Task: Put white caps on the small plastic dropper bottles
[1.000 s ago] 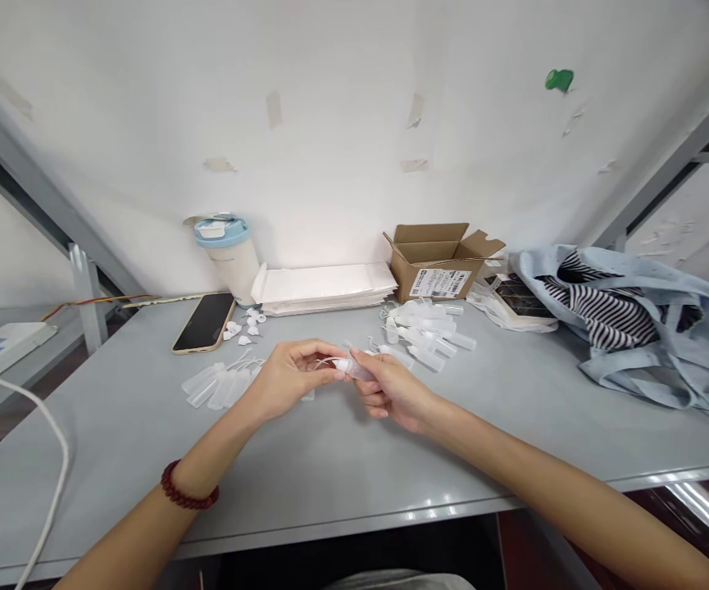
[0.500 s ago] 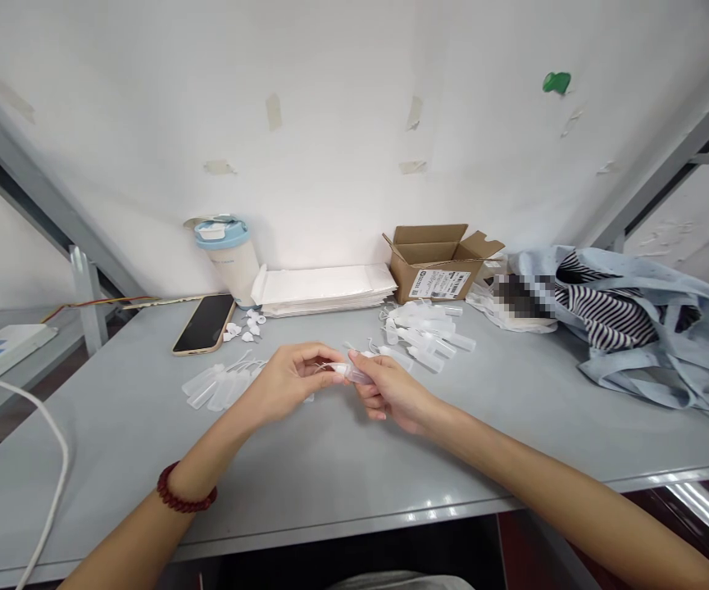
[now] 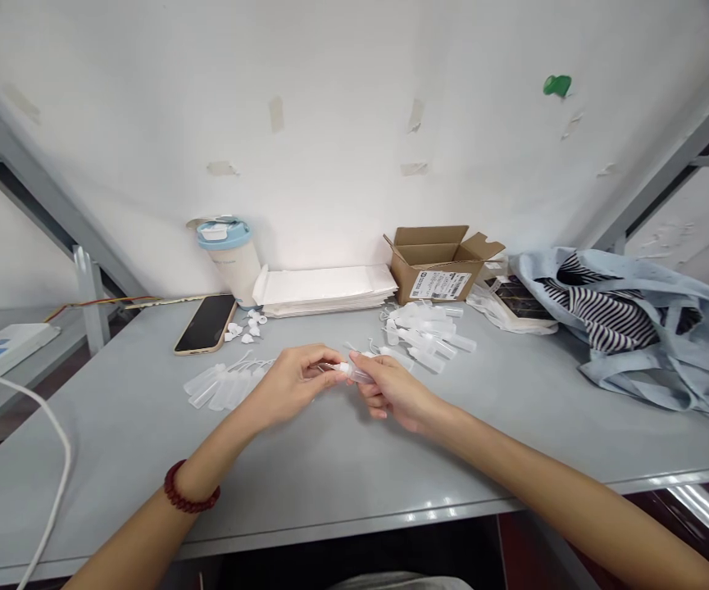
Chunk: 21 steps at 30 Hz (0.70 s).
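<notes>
Between my hands, at the middle of the grey table (image 3: 354,483), is a small clear plastic bottle (image 3: 360,375). My right hand (image 3: 394,391) is closed around its body. The thumb and fingers of my left hand (image 3: 298,378) pinch its white cap (image 3: 344,369). Several clear bottles with thin tips lie fanned out (image 3: 222,387) to the left, partly behind my left hand. Another pile of such bottles (image 3: 431,332) lies beyond my right hand. Several small white caps (image 3: 249,328) are scattered beside the phone.
A phone (image 3: 206,324), a blue-lidded cup (image 3: 234,262), a stack of white envelopes (image 3: 326,291) and an open cardboard box (image 3: 434,266) stand along the wall. A blue bag (image 3: 630,303) lies right, a white cable (image 3: 62,442) left.
My left hand has shifted very slightly at the cap. The view has moved a little; my right hand keeps its hold on the bottle.
</notes>
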Available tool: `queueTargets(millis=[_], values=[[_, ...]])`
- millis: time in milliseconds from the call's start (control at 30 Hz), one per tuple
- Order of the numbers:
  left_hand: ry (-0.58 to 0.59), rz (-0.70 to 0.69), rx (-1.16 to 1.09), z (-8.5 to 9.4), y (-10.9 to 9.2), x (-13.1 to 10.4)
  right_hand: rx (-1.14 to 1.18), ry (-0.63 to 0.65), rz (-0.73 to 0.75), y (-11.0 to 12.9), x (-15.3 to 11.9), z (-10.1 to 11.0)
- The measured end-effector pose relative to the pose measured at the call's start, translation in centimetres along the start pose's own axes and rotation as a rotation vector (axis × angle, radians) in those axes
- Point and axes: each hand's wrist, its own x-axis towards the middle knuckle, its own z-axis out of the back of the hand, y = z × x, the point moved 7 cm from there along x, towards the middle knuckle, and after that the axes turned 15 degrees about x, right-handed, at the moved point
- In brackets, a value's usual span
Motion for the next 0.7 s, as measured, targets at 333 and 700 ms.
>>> queueTargets(millis=[333, 700], values=[[-0.026, 0.022, 0.053, 0.3, -0.3, 0.0, 0.047, 0.011, -0.043, -0.3, 0.1, 0.1], [-0.030, 0.159, -0.015, 0.0, 1.2, 0.2, -0.360, -0.090, 0.383, 2.7, -0.6, -0.5]])
